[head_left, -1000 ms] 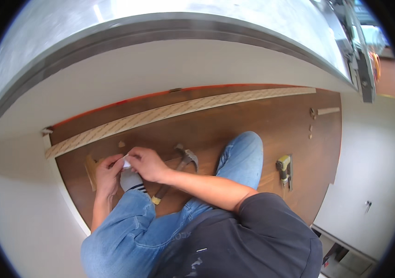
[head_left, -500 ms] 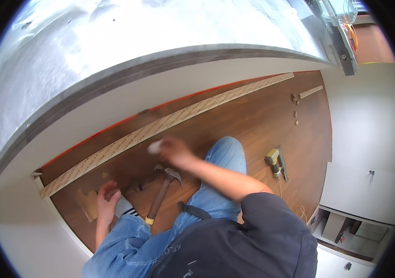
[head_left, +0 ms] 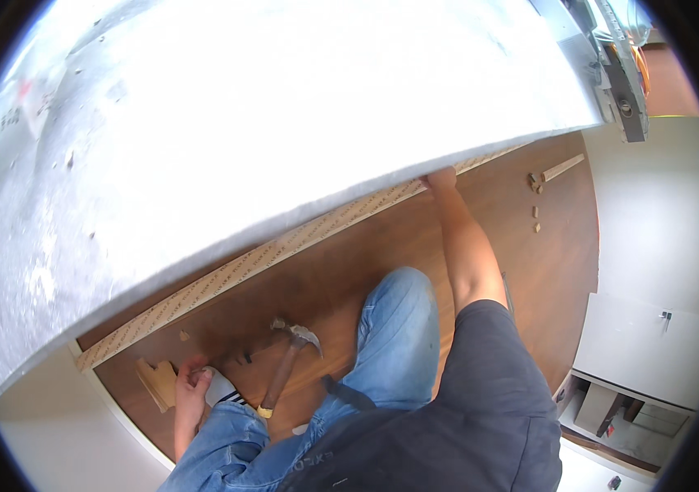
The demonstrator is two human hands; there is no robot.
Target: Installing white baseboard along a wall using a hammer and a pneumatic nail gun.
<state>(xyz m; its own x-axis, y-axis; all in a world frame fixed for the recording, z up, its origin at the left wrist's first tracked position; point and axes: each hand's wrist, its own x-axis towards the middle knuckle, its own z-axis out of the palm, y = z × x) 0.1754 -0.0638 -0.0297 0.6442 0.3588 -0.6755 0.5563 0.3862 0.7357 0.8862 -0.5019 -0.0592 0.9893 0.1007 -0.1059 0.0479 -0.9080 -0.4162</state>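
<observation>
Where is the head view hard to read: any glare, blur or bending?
In the head view, glare washes out much of the pale surface at the top, and its lower edge looks bowed; the picture's corners fall to black; the left grip looks slightly soft; the right grip is partly hidden by the pale surface; the hammer reads clearly enough.

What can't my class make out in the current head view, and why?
All in the head view:
Right hand: fingers mostly hidden by the pale slab, so any grip is unclear.
Patterned strip: partly covered by that slab.
Left hand: fingertips blurred.
Pale slab: cut off by the picture's upper edge.
</observation>
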